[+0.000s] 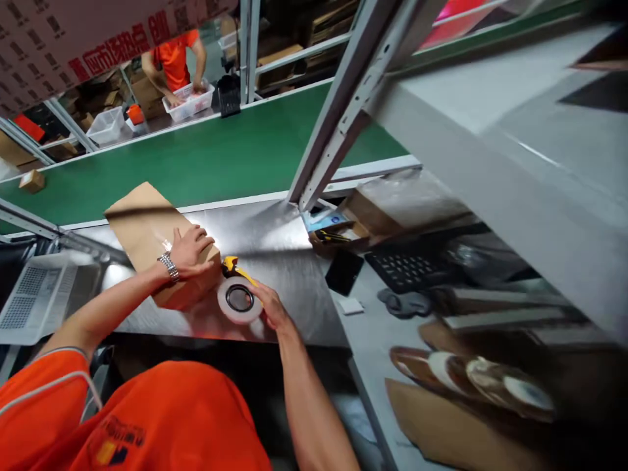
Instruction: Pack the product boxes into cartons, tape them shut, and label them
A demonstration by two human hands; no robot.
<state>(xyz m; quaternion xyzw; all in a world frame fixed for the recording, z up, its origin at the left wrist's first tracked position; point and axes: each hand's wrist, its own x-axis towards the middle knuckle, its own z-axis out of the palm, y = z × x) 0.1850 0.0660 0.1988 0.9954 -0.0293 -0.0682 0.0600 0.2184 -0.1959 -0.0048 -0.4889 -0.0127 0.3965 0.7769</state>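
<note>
A brown cardboard box (142, 229) lies on the metal bench (289, 242), partly reaching over the edge of the green belt. My left hand (189, 254), with a watch on its wrist, rests on the box's right part with fingers stretched out. A piece of shiny tape shows on the box near my fingers. In my right hand (269, 304) is a yellow-handled tape dispenser (235, 267) with a large roll of clear tape (229, 307). The dispenser's head is close to the right end of the box; I cannot tell whether it touches.
A green conveyor belt (235, 154) runs behind the bench, with a small box (32, 181) on it. A metal post (338, 124) rises at the right. A white basket (36, 297) stands left. A keyboard (407, 268) and phone (344, 272) lie right. Another person works across the belt.
</note>
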